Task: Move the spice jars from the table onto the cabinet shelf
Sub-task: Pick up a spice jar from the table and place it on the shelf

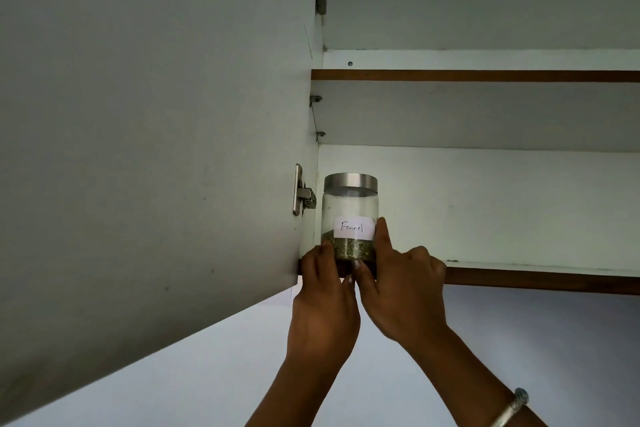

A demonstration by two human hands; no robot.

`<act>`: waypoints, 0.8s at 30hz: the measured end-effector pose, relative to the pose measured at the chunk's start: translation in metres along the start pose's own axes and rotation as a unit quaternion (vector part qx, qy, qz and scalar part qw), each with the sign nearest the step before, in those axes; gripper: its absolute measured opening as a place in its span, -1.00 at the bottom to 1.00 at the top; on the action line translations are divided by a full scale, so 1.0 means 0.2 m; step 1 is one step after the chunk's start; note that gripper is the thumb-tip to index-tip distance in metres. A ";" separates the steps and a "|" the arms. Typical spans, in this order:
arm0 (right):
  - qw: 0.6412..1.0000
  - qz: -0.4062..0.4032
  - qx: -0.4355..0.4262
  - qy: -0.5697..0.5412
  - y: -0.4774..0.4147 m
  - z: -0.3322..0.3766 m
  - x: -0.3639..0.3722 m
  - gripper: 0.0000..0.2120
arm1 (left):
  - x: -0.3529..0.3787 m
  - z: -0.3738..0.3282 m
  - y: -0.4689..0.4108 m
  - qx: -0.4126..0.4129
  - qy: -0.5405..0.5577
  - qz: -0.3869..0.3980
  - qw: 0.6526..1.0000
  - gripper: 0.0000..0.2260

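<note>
A clear glass spice jar (pixel 349 204) with a steel lid and a white label reading "Fennel" stands upright at the left end of the lower cabinet shelf (pixel 540 276), close to the cabinet's left wall. Green seeds fill its bottom. My left hand (pixel 322 291) holds the jar's lower left side with curled fingers. My right hand (pixel 401 281) holds the lower right side, its index finger lying up along the label and the thumb under the base. The jar's bottom is hidden behind my fingers.
The open cabinet door (pixel 156 149) fills the left half of the view, with a hinge (pixel 303 194) beside the jar. An upper shelf (pixel 485 75) with a brown edge runs above. The lower shelf stretches to the right of the jar. A bangle (pixel 509 409) circles my right wrist.
</note>
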State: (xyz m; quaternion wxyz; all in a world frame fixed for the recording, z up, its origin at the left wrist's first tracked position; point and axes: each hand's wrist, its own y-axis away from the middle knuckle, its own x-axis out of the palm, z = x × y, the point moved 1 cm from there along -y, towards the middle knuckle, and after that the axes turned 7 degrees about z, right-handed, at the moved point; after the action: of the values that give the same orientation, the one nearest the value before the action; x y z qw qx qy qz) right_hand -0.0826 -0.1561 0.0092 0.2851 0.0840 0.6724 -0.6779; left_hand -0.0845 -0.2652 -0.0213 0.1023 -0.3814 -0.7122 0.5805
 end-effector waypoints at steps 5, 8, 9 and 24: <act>0.999 -0.007 0.031 0.007 0.01 0.03 0.01 -0.46 | 0.00 0.01 -0.01 -0.007 -0.026 0.029 0.999 -0.49; 0.999 0.008 0.044 0.006 0.01 0.03 0.02 -0.51 | 0.00 0.00 -0.01 -0.019 -0.041 0.039 0.998 -0.47; 0.999 0.012 0.045 0.006 0.01 0.03 0.02 -0.51 | 0.00 0.00 -0.01 -0.019 -0.044 0.043 0.998 -0.47; 0.994 0.103 0.031 0.024 0.09 0.05 0.01 -0.20 | -0.11 0.00 0.01 -0.016 -0.106 0.204 0.973 -0.30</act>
State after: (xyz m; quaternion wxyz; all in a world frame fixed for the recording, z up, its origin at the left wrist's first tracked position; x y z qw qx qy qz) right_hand -0.0733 -0.1658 -0.0065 0.3344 0.1780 0.6458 -0.6629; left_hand -0.0681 -0.2800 -0.0156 -0.1006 -0.4567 -0.6349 0.6150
